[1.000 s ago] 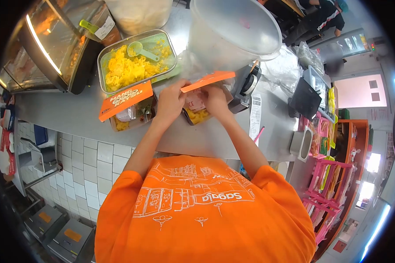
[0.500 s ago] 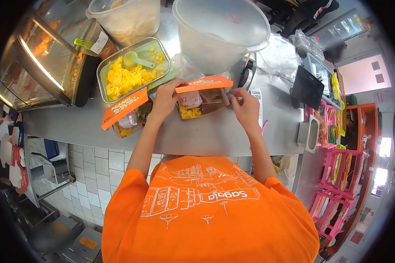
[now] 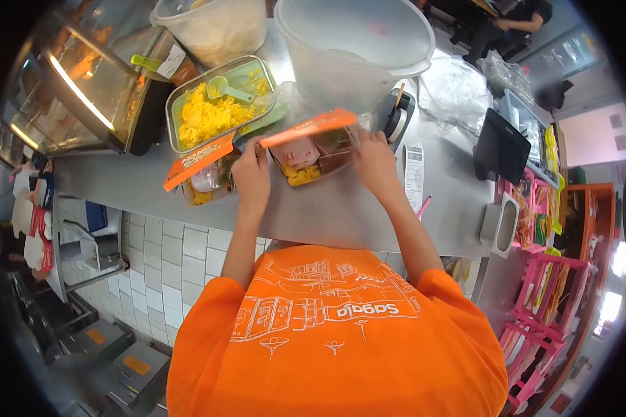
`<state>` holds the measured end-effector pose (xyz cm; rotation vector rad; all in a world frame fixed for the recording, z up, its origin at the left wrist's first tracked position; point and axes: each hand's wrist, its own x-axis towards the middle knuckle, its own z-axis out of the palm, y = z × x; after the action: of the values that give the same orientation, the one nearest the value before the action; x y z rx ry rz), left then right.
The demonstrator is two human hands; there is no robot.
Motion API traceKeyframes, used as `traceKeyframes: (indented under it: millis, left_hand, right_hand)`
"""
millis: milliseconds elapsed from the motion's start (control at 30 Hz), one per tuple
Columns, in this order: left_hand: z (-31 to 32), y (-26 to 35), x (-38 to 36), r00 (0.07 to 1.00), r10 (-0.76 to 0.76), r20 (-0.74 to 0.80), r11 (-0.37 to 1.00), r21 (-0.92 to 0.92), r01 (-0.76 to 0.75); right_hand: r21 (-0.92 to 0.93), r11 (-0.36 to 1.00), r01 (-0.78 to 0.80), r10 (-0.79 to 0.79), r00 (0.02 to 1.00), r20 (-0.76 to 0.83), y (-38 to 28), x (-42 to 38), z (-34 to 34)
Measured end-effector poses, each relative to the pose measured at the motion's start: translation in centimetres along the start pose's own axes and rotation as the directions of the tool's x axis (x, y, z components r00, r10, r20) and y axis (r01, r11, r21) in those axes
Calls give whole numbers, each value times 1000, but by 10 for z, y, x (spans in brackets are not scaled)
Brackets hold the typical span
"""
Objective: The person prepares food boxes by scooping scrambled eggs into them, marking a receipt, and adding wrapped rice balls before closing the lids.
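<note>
A takeaway box (image 3: 327,174) with yellow food and a wrapped rice packet inside stands on the steel counter, its orange printed lid (image 3: 309,128) raised and tilted. At the box's left side, my left hand (image 3: 252,174) is closed on the corner by the lid. My right hand (image 3: 373,161) grips the right side near the lid's end; its fingertips are partly hidden. Just left of my left hand sits a second takeaway box (image 3: 212,186), its orange lid (image 3: 202,162) also up, with a similar packet and yellow food.
Behind the boxes are a steel tray (image 3: 176,132) of yellow food with a green scoop (image 3: 231,90) and a large translucent tub (image 3: 327,76). A heated display case (image 3: 83,90) stands left. On the right lie a receipt (image 3: 413,177), a pink pen (image 3: 424,206) and a dark screen (image 3: 501,148).
My left hand has come down from the lid's left end to the box's left side. My right hand has moved in against the right side, and the lid slants more. The view has shifted slightly.
</note>
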<state>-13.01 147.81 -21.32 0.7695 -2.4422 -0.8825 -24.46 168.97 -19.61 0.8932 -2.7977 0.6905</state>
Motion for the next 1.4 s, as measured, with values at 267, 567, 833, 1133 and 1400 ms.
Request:
traceKeyframes:
  millis: [267, 567, 833, 1133, 1400]
  left_hand:
    - [-9, -12, -8, 981, 178, -75, 983, 63, -173]
    - [10, -25, -81, 984, 130, -126, 990, -38, -135]
    - [5, -18, -80, 998, -55, 14, 924, -378, 56]
    - [-11, -48, -70, 923, 54, 382, 899, -420, 122]
    - [-24, -66, -60, 730, -22, 683, 671, -531, 517]
  right_hand:
    - [310, 947, -87, 72, 996, 61, 11, 30, 32]
    - [329, 944, -16, 34, 998, -47, 15, -75, 31]
    - [552, 777, -302, 251, 953, 167, -11, -90, 14]
    - [377, 886, -270, 282, 959, 26, 13, -116, 49]
    - [701, 446, -556, 302, 831, 467, 14, -112, 13]
